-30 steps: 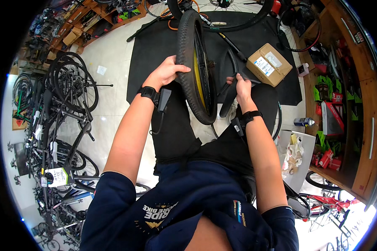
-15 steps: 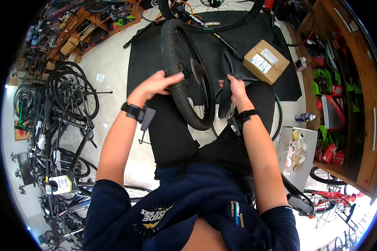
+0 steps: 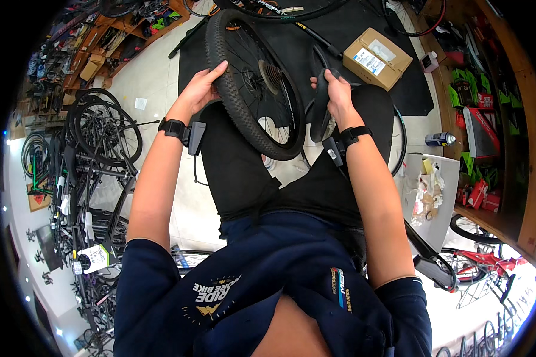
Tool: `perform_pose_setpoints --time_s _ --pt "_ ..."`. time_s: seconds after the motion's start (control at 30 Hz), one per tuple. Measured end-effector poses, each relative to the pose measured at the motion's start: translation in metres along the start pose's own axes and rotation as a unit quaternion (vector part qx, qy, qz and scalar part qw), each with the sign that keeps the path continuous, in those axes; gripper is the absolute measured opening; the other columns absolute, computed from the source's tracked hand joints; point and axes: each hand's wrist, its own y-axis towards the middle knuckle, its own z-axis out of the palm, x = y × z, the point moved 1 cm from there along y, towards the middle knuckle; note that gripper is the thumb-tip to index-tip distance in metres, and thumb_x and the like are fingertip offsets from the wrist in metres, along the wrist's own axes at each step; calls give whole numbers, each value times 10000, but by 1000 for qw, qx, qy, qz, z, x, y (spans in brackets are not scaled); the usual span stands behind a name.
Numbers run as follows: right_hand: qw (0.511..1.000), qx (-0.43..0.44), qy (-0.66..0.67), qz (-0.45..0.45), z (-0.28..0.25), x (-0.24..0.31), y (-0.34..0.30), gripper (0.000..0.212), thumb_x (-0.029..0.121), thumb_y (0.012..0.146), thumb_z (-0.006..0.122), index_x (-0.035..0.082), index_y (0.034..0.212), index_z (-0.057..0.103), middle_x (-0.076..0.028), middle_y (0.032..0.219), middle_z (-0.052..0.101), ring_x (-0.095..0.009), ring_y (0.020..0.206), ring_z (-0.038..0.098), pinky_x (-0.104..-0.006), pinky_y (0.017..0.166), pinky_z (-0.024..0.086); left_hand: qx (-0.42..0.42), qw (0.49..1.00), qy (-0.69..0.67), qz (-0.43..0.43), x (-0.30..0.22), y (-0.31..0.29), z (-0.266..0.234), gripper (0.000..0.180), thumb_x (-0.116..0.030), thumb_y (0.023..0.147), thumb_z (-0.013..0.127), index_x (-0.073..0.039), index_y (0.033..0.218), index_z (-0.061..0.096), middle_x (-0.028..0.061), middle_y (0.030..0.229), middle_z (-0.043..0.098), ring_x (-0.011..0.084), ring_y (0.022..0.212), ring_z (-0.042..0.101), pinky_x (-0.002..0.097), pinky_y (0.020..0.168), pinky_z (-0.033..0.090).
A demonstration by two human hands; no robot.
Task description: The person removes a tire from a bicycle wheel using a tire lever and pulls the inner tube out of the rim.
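Observation:
A bicycle wheel (image 3: 248, 122) with a knobby black tyre stands tilted between my knees, its cassette (image 3: 270, 76) facing right. My left hand (image 3: 201, 88) grips the tyre's left side, thumb on the tread and fingers partly hidden beside it. In my right hand (image 3: 337, 92), just right of the wheel, is a limp black inner tube (image 3: 320, 106), hanging in a long fold with its lower end by my right thigh. The fingers are closed round its upper part. Dark straps with small boxes sit on both my wrists.
A cardboard box (image 3: 377, 58) rests on the black mat (image 3: 414, 98) beyond my right knee. A spray can (image 3: 440, 139) and a white bin of scraps (image 3: 435, 184) stand at right, near wooden shelves (image 3: 521, 113). Several bicycles (image 3: 104, 128) crowd the left side.
My left hand has closed on the tyre's side after hovering over it with fingers spread. The wheel appears slightly higher and further left. My right hand keeps its hold on the inner tube.

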Motion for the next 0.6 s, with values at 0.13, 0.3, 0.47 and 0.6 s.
perform_pose_setpoints --time_s 0.13,0.3,0.47,0.6 --pt "1000 7 -27 -12 4 2 -3 261 226 1021 497 -30 1044 542 -202 974 696 -227 773 664 -340 737 555 5 998 -57 6 5 1 4 584 -424 922 652 38 1251 515 111 1143 638 209 1031 629 387 929 502" --pt "998 3 -25 -49 4 4 -3 275 210 1032 462 -54 1013 538 -205 932 705 -215 737 661 -335 704 543 -11 999 -41 25 9 -2 16 587 -370 907 688 50 1268 493 127 1184 624 217 1074 616 378 948 495" --pt "999 7 -19 -30 5 7 -5 298 251 1033 469 -37 1030 546 -195 991 699 -220 785 664 -339 748 555 -13 997 -32 63 23 0 27 528 -321 904 703 44 1244 527 121 1183 632 205 1062 614 350 927 497" --pt "1000 4 -7 -25 7 7 -5 269 220 1031 473 -40 1028 539 -191 923 704 -211 735 660 -336 696 541 -15 996 -24 80 27 -1 35 480 -290 898 714 40 1211 562 112 1157 651 189 1026 621 337 915 496"
